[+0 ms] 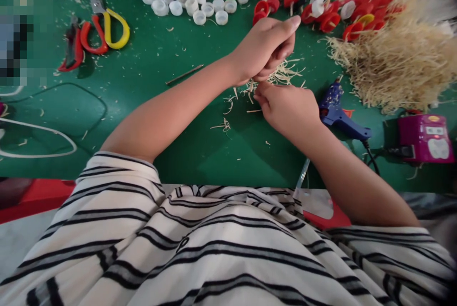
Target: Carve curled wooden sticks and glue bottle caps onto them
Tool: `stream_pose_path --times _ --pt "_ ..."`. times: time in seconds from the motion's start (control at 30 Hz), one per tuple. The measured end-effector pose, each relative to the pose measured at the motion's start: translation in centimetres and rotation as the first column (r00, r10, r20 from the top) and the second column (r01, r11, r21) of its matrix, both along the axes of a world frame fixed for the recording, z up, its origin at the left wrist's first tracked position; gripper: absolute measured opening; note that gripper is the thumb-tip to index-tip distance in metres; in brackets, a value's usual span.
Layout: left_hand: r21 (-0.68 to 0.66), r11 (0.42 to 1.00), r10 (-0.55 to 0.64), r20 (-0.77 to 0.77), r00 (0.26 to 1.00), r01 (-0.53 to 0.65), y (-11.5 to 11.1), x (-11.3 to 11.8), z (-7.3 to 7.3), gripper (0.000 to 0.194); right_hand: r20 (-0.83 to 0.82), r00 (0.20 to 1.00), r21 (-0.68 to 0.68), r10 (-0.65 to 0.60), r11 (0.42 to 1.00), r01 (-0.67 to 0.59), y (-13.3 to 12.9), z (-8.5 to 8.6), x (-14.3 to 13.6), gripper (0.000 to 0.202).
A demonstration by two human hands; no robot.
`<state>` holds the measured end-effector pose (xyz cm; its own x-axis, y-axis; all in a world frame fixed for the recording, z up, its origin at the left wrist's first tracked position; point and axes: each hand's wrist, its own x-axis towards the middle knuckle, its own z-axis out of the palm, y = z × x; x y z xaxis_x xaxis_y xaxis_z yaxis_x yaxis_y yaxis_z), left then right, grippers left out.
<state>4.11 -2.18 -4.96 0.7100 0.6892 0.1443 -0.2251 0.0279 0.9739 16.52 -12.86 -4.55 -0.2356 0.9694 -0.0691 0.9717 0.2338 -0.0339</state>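
Observation:
Over the green table (200, 149), my left hand (266, 49) is curled closed, thumb stretched along the top; whatever it may hold is hidden inside the fist. Just below it, my right hand (289, 106) pinches with its fingertips close to the underside of the left fist. What sits between those fingertips is too small to make out. Pale shredded strands (285, 74) lie under and around both hands. A few loose curls (225, 126) have landed nearer to me.
White bottle caps (200, 17) and red caps on sticks (330, 21) line the far side. Scissors (116, 30) and red-handled pliers (74, 46) lie left. A blue glue gun (339, 111), a straw-like heap (396, 68) and a magenta power box (424, 138) are right. A thin stick (183, 74) lies beside my left forearm.

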Motion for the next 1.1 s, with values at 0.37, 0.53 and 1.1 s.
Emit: stream_pose_path --times 0.37,0.53,1.1 --pt "-0.022 0.999 0.043 -0.15 0.988 -0.047 -0.5 -0.3 1.1 0.058 0.019 0.998 -0.057 -0.065 0.996 0.066 -1.1 1.0 1.3 0.038" --pt "-0.003 0.999 0.05 -0.087 0.995 -0.05 -0.4 0.0 0.5 0.06 -0.001 0.997 -0.042 -0.074 0.996 0.074 -1.0 0.5 2.1 0.036" --pt "0.223 0.956 0.279 -0.501 0.819 -0.189 -0.2 -1.6 5.3 0.073 -0.595 0.799 0.069 -0.091 0.984 0.163 -0.6 -0.1 3.5 0.019"
